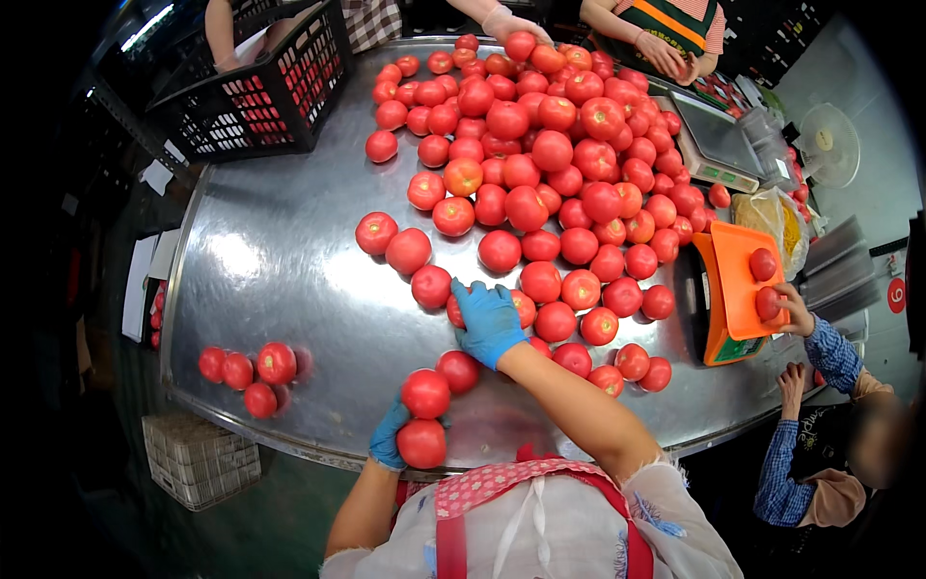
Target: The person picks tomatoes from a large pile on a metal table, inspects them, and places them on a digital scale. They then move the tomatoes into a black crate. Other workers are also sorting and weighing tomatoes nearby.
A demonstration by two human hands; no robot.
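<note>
My left hand, in a blue glove, holds two red tomatoes near the table's front edge, one tomato above the other tomato. Another tomato lies just beyond them on the metal table. Reaching farther out, my gloved right hand curls over a tomato that shows between thumb and fingertips; the palm side is hidden. A large heap of tomatoes spreads from there to the far edge. Several tomatoes sit apart at the left.
A black plastic crate stands far left beside a co-worker. At right, another person's hand touches a tomato on an orange scale. Behind are a second scale, a gloved hand and a fan. A pale crate sits on the floor.
</note>
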